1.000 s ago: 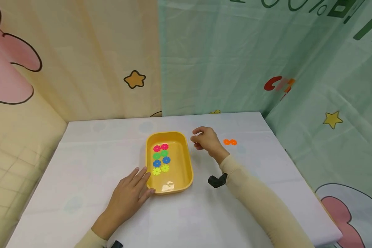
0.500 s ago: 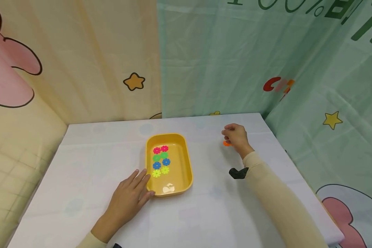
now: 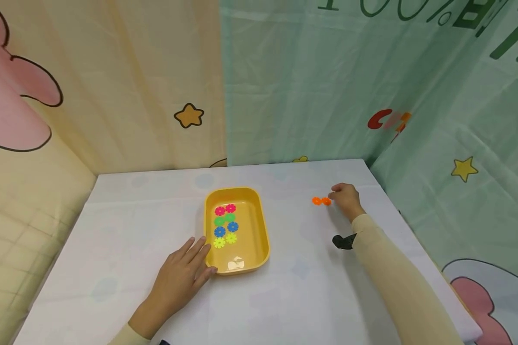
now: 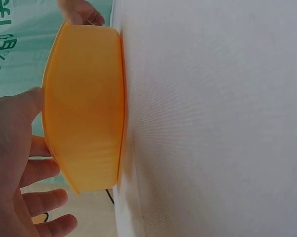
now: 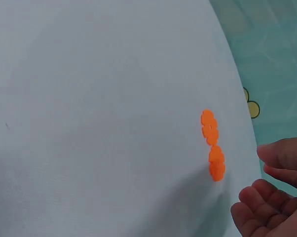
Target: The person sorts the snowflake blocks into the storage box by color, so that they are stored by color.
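Observation:
A yellow tray (image 3: 259, 230) stands on the table, with pairs of flower-shaped plastic pieces along its left side: pink (image 3: 225, 210), green (image 3: 224, 219), blue (image 3: 226, 229) and yellow (image 3: 225, 240). My left hand (image 3: 179, 278) touches the tray's near left corner with extended fingers; the left wrist view shows thumb and fingertips along the rim. Two orange flower-shaped pieces (image 3: 321, 201) lie side by side on the table, right of the tray. Just right of them hovers my right hand (image 3: 347, 199), fingers loosely bent, nothing visible between them in the right wrist view (image 5: 277, 187).
A white cloth covers the table (image 3: 112, 230). Printed curtains (image 3: 293, 86) hang behind its back edge and along both sides. A black strap end (image 3: 344, 241) sticks out from the right wrist.
From beside the tray my right hand has moved right, passing over the orange pieces and stopping just beyond them. The left hand keeps its place at the tray.

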The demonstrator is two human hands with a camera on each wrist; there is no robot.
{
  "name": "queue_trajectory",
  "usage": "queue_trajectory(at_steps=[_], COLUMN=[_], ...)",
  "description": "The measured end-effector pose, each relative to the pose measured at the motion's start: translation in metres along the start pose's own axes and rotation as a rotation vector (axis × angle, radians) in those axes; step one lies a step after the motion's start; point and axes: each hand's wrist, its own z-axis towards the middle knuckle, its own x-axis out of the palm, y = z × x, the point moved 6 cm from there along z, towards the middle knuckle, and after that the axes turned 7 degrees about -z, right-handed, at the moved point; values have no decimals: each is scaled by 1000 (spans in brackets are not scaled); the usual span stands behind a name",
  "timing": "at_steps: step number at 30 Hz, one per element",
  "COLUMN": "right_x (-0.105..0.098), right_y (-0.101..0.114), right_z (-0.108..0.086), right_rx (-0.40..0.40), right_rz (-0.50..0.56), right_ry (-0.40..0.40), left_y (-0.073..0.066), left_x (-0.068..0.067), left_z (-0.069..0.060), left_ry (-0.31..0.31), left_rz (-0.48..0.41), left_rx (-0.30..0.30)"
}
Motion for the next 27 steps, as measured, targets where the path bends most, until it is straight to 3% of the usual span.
queue_trajectory(at_steps=[7,14,20,27], right_x=[9,21,26,27], right_y=[-13,-15,-11,-3], right_z=[3,10,11,7], right_rx=[37,-10,-46,-69], right_rz=[-65,-176,-361,-416], right_ry=[66,99,96,80], left_y=[-2,-3,-3,-3], left_x=[2,3,2,-1], left_z=[0,-2,-1,0], left_ry=[27,40,34,20], left_rz=[9,14,13,12], left_rx=[-18,-37,-38,-34])
